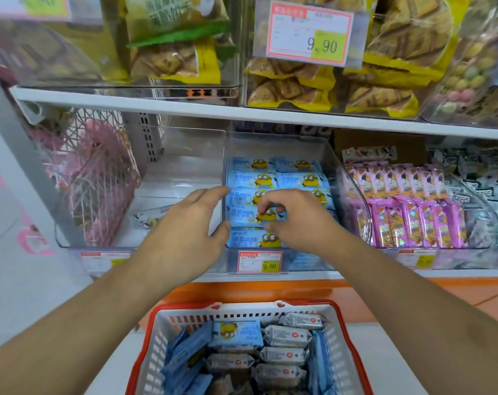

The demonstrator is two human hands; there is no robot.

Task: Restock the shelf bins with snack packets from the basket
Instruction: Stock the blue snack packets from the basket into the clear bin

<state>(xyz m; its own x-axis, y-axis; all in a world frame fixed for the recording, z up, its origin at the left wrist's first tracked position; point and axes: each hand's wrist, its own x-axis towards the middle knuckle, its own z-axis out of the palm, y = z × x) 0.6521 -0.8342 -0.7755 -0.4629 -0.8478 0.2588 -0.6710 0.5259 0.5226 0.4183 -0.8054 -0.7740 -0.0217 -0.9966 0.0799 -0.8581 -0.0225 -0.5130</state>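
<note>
Far left, pink wire rack (pixel 93 178); next to it a nearly bare clear bin (pixel 168 172) with a single stray packet (pixel 153 218) on its floor. Left hand (pixel 196 220) with fingers straight and relaxed, thumb hooked at the dividing wall of the blue-packet bin (pixel 279 143), holding nothing. Right hand (pixel 293 220) over the near rows, fingers curled and pinching a blue snack packet (pixel 259 215). Best now: steady that wall, press the packet flat, face up, edges flush with neighbours, no crushing. Further right, pink packets (pixel 407 212). Down near, red basket (pixel 145 363) holding plenty more blue and silver packets.
</note>
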